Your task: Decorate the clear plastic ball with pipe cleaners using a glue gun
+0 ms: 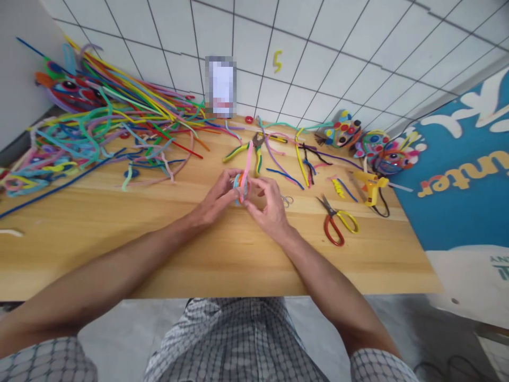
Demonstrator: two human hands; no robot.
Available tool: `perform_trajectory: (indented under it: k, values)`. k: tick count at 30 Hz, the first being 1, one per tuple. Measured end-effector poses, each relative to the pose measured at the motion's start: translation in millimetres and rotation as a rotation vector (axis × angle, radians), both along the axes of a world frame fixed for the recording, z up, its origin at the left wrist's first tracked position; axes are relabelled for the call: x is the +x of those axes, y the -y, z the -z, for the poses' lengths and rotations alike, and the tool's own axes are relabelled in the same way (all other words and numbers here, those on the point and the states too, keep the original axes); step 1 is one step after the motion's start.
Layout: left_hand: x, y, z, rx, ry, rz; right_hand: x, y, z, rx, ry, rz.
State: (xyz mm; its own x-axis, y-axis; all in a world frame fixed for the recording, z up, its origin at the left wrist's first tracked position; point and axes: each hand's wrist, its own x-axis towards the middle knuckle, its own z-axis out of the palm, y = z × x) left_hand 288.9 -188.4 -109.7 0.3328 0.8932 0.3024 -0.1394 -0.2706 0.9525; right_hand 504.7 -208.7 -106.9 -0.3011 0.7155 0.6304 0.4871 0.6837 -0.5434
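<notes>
Over the middle of the table, my left hand (218, 199) is closed around a small rounded piece of coiled pipe cleaners (238, 183), with blue and orange strands showing. From it a pink pipe cleaner (248, 162) sticks up toward the wall. My right hand (272, 204) pinches the pink strand at the right side of the coil, thumb and fingertips touching it. The fingers partly cover the piece. Just beyond my hands lie yellow-green handled pliers (257, 142). Small scissors (287, 200) show beside my right hand, partly hidden by it.
Loose pipe cleaners (95, 132) heap at the left. Red-and-yellow handled scissors (333, 220) and a yellow glue gun (371, 185) lie right. Decorated fish-like figures (392, 154) stand near the tiled wall (318, 53). A blurred phone-like rectangle (221, 87) leans there. Cut strands (286, 178) lie scattered.
</notes>
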Motion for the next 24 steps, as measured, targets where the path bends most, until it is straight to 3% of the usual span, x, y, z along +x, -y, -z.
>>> perform_trajectory:
  k: [13, 24]
  values:
    - [11.5, -1.3, -1.6, -0.119, 0.103, -0.086, 8.6, -2.3, -8.6, -0.067, 0.021, -0.039]
    - [18.4, 10.3, -8.4, -0.142, 0.155, -0.023, 10.0, 6.9, -11.8, 0.002, 0.111, 0.041]
